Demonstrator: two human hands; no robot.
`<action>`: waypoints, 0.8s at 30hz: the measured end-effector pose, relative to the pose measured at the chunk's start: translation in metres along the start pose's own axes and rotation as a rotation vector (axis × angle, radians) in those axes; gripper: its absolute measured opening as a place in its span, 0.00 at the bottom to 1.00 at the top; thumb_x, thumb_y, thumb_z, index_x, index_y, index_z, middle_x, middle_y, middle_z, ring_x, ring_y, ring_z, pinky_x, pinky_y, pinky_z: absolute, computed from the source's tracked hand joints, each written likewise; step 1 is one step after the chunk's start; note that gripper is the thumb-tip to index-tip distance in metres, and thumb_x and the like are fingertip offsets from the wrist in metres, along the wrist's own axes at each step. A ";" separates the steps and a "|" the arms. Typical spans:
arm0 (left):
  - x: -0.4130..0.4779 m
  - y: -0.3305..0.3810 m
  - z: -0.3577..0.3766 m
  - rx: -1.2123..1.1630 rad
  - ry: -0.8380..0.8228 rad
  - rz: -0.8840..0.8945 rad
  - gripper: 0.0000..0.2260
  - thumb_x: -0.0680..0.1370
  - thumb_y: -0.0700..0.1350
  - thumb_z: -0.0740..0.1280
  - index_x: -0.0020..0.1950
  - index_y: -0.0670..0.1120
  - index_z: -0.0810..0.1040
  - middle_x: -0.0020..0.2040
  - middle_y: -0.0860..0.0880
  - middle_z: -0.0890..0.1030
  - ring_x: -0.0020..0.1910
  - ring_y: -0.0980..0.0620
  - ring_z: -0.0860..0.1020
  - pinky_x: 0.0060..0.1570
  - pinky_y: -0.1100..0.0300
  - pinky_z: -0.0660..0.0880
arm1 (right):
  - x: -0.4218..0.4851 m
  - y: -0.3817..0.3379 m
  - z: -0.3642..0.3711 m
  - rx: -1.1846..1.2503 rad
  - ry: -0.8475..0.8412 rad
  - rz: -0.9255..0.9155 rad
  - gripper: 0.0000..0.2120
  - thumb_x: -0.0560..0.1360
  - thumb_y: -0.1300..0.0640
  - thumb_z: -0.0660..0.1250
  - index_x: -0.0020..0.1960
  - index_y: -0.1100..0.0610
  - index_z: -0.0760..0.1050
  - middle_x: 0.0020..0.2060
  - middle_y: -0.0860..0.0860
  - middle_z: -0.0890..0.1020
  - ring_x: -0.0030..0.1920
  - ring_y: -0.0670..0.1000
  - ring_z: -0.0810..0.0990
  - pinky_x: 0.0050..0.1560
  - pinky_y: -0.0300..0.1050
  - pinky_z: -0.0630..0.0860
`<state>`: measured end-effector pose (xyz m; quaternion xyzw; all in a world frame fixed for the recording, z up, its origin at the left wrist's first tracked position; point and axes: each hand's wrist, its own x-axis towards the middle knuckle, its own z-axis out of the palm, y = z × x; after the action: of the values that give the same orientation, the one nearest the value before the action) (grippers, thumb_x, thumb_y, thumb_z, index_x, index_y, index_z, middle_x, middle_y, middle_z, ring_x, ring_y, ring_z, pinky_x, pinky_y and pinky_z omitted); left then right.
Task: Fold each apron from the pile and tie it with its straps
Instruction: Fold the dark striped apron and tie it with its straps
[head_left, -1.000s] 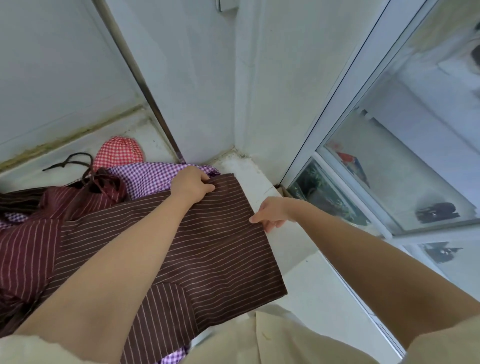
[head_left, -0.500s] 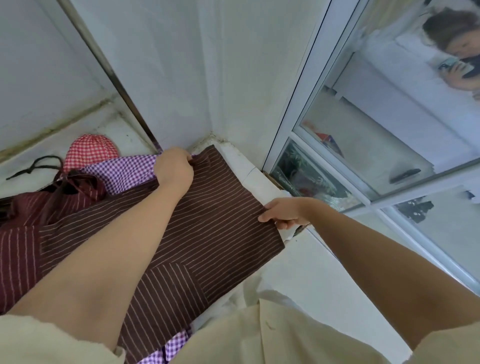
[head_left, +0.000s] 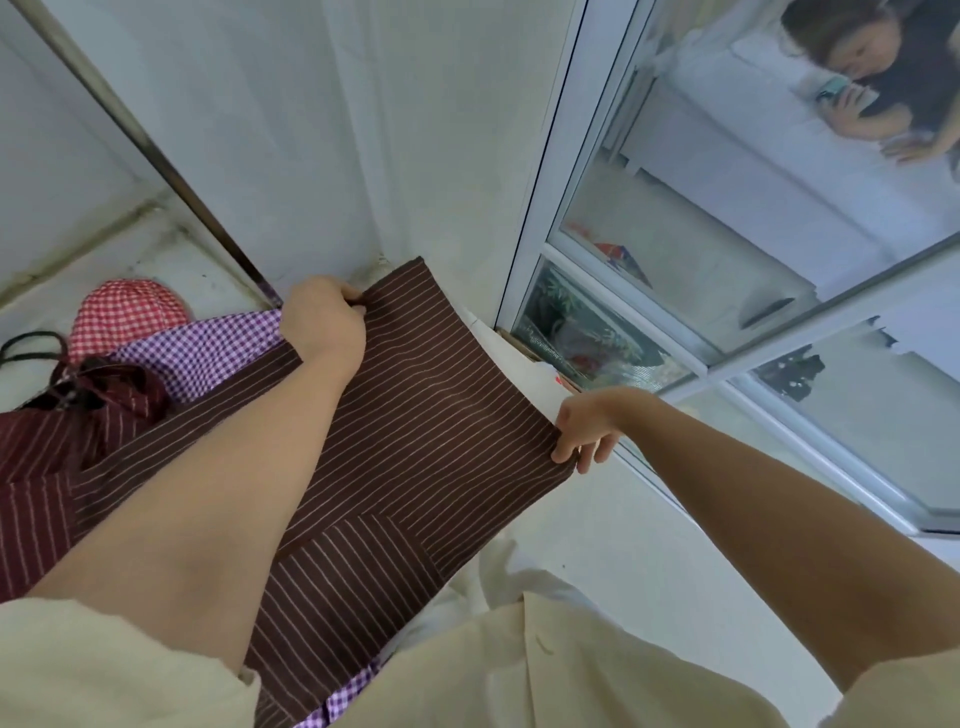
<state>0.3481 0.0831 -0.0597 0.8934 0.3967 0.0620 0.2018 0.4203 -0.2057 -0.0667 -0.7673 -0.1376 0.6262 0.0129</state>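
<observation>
Below both forearms, just past the person's cream shirt (head_left: 519, 670), a brown pinstriped apron (head_left: 431, 415) is lying spread flat on a white counter (head_left: 613, 551). Its thin pale stripes are running slantwise across the cloth. A patch pocket (head_left: 343, 587) sewn on nearer the body is showing its stripes turned the other way.

The right hand (head_left: 584, 428) is pinching the apron's right-hand corner between the thumb and curled fingers, and the cloth is pulling smooth from there. The left hand (head_left: 324, 325) is gripping the far edge, just short of the far corner, with its fingers curled tight over a small bunch of fabric. That corner is reaching the foot of the white wall.

To the left of the left hand, a purple gingham apron (head_left: 208, 353) is lying partly beneath the brown one and showing again at its nearest edge. Further left of that hand, a maroon striped apron (head_left: 47, 467) is sitting rumpled, with its dark straps (head_left: 31, 348) looping loose on the counter. Just beyond it, a red gingham bundle (head_left: 124, 312) is resting as a rounded lump.

Beyond the right hand, a white window frame (head_left: 535, 208) is rising from the counter's edge. A second person (head_left: 883, 78) is showing through the glass, lying on something white.
</observation>
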 end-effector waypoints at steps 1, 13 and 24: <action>0.000 0.001 0.002 -0.019 -0.012 0.002 0.09 0.76 0.44 0.71 0.56 0.48 0.83 0.49 0.45 0.85 0.49 0.44 0.82 0.45 0.55 0.72 | 0.002 0.001 -0.001 -0.020 0.040 0.005 0.04 0.77 0.59 0.68 0.50 0.58 0.74 0.42 0.52 0.81 0.39 0.47 0.82 0.39 0.38 0.78; 0.011 -0.012 0.017 -0.087 -0.133 0.010 0.13 0.77 0.44 0.70 0.61 0.46 0.79 0.49 0.45 0.84 0.48 0.46 0.83 0.55 0.50 0.77 | 0.034 -0.045 -0.025 -0.005 0.376 -0.153 0.15 0.74 0.53 0.70 0.34 0.57 0.70 0.32 0.51 0.71 0.34 0.51 0.70 0.37 0.44 0.68; -0.026 -0.031 0.001 -0.254 -0.040 0.225 0.13 0.77 0.40 0.68 0.61 0.45 0.77 0.62 0.46 0.73 0.57 0.50 0.75 0.62 0.54 0.72 | 0.026 -0.110 -0.003 -0.008 0.697 -0.695 0.17 0.79 0.53 0.64 0.67 0.51 0.69 0.55 0.50 0.76 0.49 0.49 0.77 0.50 0.43 0.73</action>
<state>0.3095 0.0830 -0.0719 0.9005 0.2790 0.1162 0.3127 0.4061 -0.0934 -0.0699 -0.8398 -0.3754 0.2905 0.2635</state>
